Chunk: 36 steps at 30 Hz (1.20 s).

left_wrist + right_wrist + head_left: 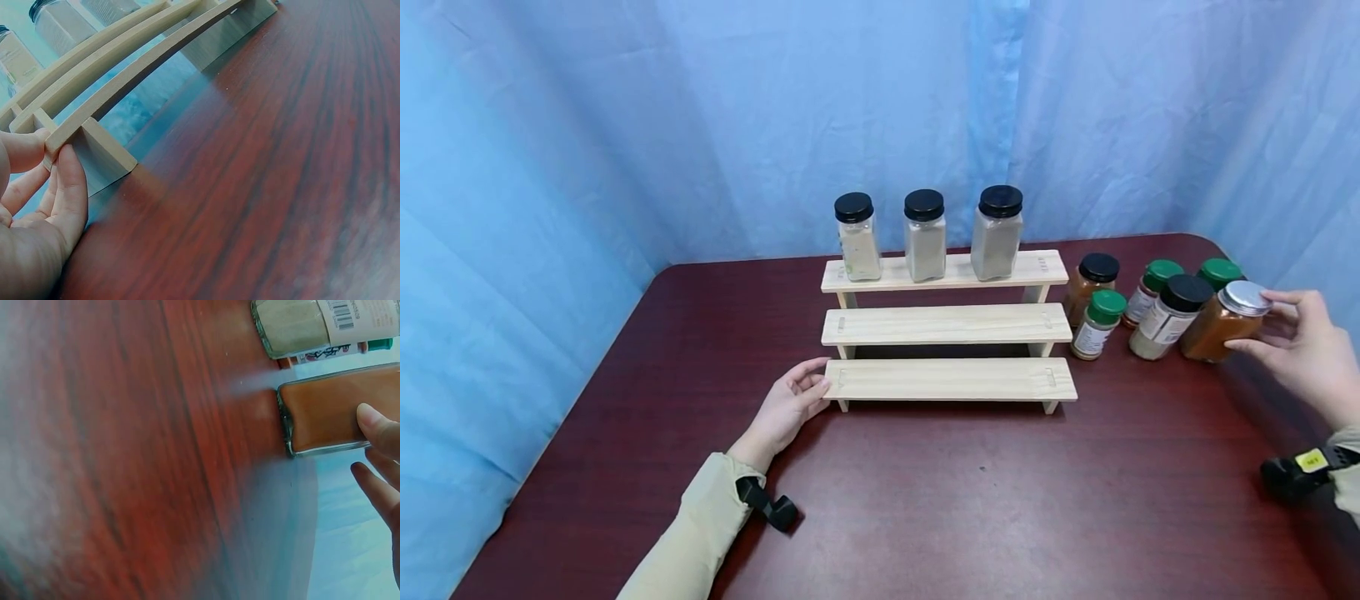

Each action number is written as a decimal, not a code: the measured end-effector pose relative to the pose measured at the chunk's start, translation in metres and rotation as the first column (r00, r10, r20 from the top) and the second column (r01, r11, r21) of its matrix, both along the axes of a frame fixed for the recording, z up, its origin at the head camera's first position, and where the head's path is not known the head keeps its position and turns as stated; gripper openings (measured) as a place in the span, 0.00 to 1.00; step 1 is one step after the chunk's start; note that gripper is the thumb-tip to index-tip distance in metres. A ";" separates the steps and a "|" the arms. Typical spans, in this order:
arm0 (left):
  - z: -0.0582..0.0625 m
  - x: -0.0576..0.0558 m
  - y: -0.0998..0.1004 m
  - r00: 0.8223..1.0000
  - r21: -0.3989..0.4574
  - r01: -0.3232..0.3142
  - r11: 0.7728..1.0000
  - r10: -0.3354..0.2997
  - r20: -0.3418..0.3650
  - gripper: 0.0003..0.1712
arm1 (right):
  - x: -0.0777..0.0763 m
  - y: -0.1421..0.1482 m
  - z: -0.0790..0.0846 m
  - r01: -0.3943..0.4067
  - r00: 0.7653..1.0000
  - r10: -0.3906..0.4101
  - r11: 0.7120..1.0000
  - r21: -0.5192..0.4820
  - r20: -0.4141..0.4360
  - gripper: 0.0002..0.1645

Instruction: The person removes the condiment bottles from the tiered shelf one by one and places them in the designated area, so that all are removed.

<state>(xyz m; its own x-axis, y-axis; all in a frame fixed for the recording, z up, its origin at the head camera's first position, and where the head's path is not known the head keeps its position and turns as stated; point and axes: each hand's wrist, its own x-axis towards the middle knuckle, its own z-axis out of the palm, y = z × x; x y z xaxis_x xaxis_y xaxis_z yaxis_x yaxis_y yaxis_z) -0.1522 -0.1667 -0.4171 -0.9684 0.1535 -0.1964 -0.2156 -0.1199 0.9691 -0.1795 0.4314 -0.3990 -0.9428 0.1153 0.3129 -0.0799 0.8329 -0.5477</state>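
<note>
A three-tier pale wooden rack [951,379] stands on the table. My left hand [786,412] pinches the left end of its lowest shelf; in the left wrist view the thumb and fingers [72,187] meet the board's corner. Far to the right, my right hand [1303,350] holds a square glass jar of orange-brown powder [1213,329] with a silver lid. Its thumb lies against the glass, and the index finger reaches the lid. In the right wrist view this jar [328,412] stands on the tabletop, its lid out of frame.
Three black-lidded jars, one at left [859,246], one central [925,242] and one at right [997,237], stand on the top shelf. Between rack and right hand cluster several spice jars, including a green-lidded one [1093,329] and a black-lidded one [1165,321]. Blue curtains [775,125] surround the table.
</note>
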 end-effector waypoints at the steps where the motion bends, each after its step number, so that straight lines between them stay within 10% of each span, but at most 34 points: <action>1: 0.000 0.000 0.000 1.000 0.000 0.001 1.000 -0.001 0.000 0.28 | 0.000 0.000 0.002 -0.004 1.000 0.004 1.000 0.005 -0.004 0.40; 17: 0.000 0.000 0.000 1.000 0.001 0.007 1.000 -0.007 -0.003 0.28 | -0.032 0.063 -0.044 -0.086 0.994 0.086 0.996 0.000 -0.066 0.48; 29: -0.002 0.001 0.000 1.000 -0.002 0.010 1.000 -0.010 -0.008 0.28 | -0.009 0.020 -0.006 -0.088 0.995 0.088 0.996 -0.007 -0.055 0.42; 36: -0.002 0.000 -0.001 1.000 -0.004 0.006 1.000 -0.006 -0.008 0.28 | -0.029 0.060 -0.034 -0.056 0.993 0.062 0.997 0.053 -0.102 0.48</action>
